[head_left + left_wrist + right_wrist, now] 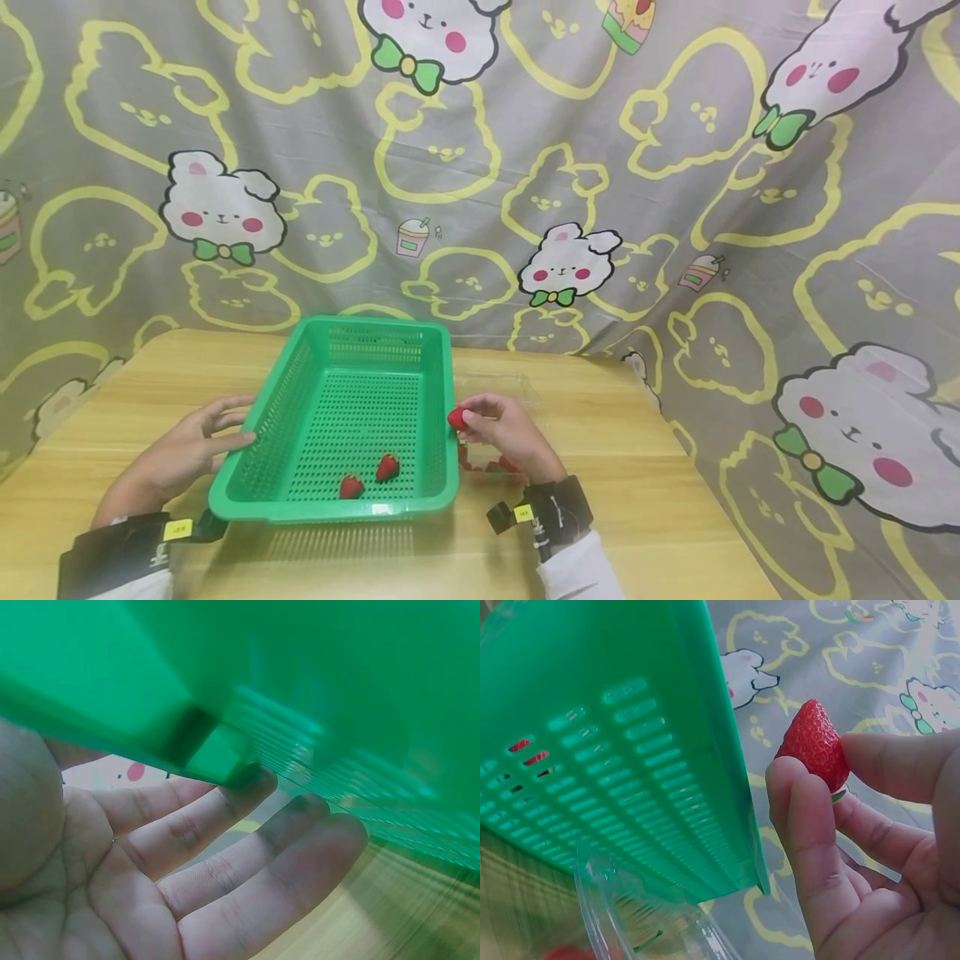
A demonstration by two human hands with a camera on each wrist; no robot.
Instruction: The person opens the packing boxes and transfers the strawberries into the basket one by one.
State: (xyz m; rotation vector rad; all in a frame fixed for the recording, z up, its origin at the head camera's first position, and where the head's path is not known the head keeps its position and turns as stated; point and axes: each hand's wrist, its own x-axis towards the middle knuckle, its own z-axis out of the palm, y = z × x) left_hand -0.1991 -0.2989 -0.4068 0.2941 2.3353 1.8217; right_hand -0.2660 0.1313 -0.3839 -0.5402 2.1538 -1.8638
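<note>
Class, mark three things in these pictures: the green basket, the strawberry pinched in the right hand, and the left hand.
Green basket (300, 512): head view, on its near rim.
Pinched strawberry (815, 745): right wrist view, on the middle of its red body.
Left hand (183, 447): head view, on the middle of the hand.

We find open air above the green basket (333, 510); its right wall (437, 400) stands beside our right hand (510, 429), and two strawberries (387, 467) occupy the near floor.
</note>
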